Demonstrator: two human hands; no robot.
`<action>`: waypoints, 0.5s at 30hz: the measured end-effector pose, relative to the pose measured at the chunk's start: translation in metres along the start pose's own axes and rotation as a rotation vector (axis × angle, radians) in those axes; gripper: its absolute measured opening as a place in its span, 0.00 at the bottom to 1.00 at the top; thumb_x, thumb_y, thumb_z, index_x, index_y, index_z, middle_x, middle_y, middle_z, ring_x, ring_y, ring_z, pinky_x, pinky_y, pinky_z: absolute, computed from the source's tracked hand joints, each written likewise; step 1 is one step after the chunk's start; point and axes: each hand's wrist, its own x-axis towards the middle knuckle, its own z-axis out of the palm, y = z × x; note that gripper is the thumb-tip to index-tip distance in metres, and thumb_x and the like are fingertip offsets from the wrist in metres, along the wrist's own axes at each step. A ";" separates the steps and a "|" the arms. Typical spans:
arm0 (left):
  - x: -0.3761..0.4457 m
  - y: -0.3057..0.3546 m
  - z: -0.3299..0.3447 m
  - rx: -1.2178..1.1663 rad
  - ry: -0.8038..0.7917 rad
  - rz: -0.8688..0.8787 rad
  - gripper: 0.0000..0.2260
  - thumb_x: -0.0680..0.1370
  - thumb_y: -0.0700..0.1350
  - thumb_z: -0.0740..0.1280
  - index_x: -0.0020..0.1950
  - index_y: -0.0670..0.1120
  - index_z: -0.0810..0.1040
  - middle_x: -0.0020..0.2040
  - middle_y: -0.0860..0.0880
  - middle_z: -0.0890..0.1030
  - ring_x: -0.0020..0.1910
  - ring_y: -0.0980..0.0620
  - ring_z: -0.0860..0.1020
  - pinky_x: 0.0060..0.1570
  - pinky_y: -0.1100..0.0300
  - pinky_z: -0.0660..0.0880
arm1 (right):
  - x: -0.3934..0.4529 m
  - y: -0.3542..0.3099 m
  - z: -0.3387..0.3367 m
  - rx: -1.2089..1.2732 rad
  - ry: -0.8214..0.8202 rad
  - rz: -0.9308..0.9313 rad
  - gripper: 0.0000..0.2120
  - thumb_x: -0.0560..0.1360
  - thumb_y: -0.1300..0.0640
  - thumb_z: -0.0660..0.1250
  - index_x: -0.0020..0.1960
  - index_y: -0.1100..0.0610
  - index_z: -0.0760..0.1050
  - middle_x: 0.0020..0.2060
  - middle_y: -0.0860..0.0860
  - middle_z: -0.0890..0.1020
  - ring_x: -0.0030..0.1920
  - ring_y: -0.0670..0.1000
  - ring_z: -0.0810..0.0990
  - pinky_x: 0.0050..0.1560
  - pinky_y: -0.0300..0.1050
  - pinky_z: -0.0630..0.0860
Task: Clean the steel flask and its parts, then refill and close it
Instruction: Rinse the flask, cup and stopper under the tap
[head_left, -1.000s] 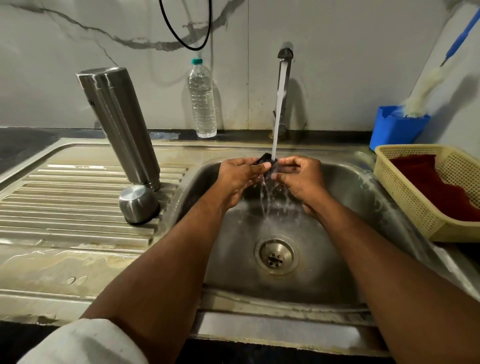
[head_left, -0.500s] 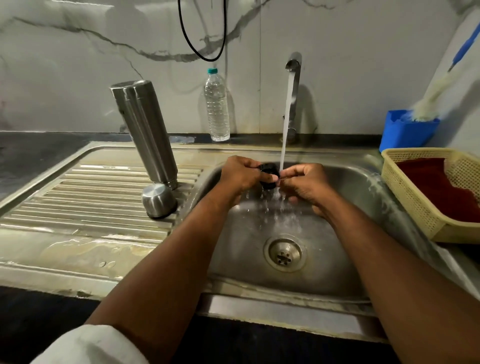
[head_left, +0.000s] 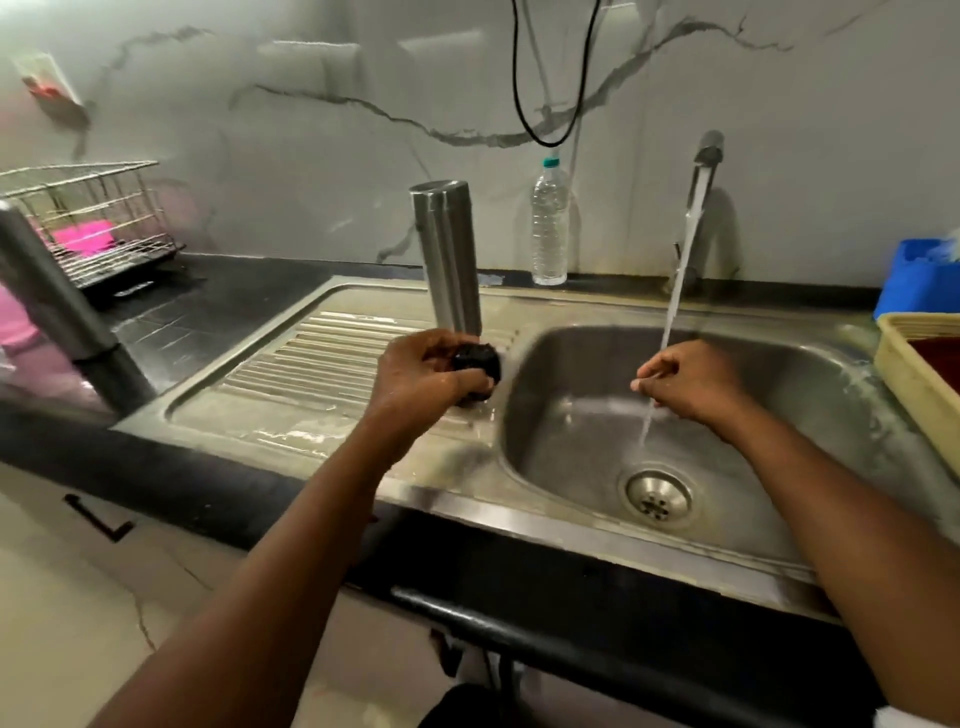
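The steel flask (head_left: 449, 260) stands upright and uncapped on the drainboard (head_left: 311, 374), just left of the sink basin (head_left: 779, 415). My left hand (head_left: 421, 379) grips the flask's black stopper (head_left: 475, 358) over the drainboard, right in front of the flask's base. The steel cap seen earlier is hidden behind this hand. My right hand (head_left: 691, 384) hovers over the basin with loosely curled fingers, holding nothing, its fingertips beside the running water stream (head_left: 675, 312) from the tap (head_left: 706, 156).
A clear plastic bottle (head_left: 549, 228) stands against the wall behind the sink. A yellow basket (head_left: 914, 374) and a blue container (head_left: 919, 280) sit at the right. A wire rack (head_left: 88, 218) with something pink stands on the dark counter at far left.
My left hand has carried the black stopper out of the water, left to the drainboard by the flask. My right hand let go of it and stays by the stream. The view swung left.
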 end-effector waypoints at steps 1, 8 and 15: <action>-0.005 -0.005 -0.014 0.014 0.018 -0.006 0.17 0.66 0.32 0.81 0.51 0.48 0.87 0.44 0.50 0.89 0.46 0.52 0.88 0.46 0.63 0.82 | -0.001 0.000 0.000 -0.008 -0.005 -0.004 0.05 0.71 0.56 0.81 0.43 0.51 0.85 0.35 0.48 0.85 0.40 0.50 0.86 0.45 0.45 0.81; -0.018 -0.027 -0.052 0.121 -0.008 -0.040 0.18 0.66 0.34 0.82 0.53 0.47 0.88 0.45 0.49 0.89 0.47 0.50 0.88 0.55 0.54 0.84 | -0.006 0.004 0.001 -0.032 -0.036 0.005 0.05 0.73 0.57 0.80 0.46 0.53 0.85 0.39 0.50 0.86 0.42 0.51 0.86 0.38 0.44 0.80; -0.021 -0.041 -0.051 0.185 -0.042 -0.051 0.20 0.65 0.39 0.85 0.54 0.51 0.87 0.45 0.52 0.89 0.45 0.56 0.87 0.51 0.58 0.84 | -0.007 0.005 0.001 -0.023 -0.054 0.002 0.05 0.73 0.57 0.79 0.48 0.54 0.85 0.40 0.51 0.86 0.43 0.52 0.86 0.38 0.42 0.78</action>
